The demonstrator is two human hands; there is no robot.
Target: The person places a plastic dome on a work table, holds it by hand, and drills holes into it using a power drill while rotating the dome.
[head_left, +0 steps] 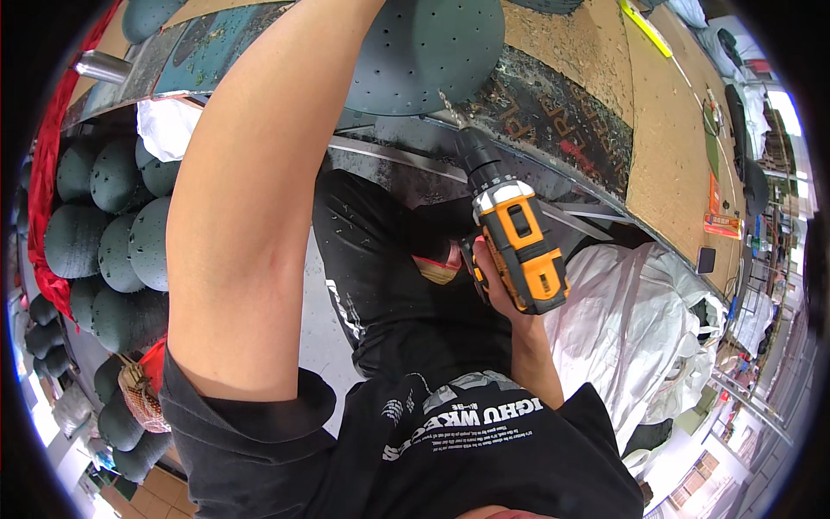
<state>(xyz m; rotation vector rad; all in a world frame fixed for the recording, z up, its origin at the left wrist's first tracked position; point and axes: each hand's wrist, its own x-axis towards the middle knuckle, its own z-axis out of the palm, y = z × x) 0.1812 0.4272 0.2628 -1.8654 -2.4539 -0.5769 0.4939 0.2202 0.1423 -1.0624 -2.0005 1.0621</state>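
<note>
My right hand is wrapped round the grip of a black and orange cordless drill. Its twist bit points up and away, with the tip close to the near edge of a dark grey-green rounded piece dotted with small holes. Whether the tip touches that piece, I cannot tell. My left arm reaches far across toward the piece, and its hand lies beyond the top edge, out of sight.
Many similar domed pieces are stacked at the left beside red cloth. Worn cardboard covers the bench, which bears a metal cylinder, a yellow strip-like tool and an orange packet. A white sack stands at my right.
</note>
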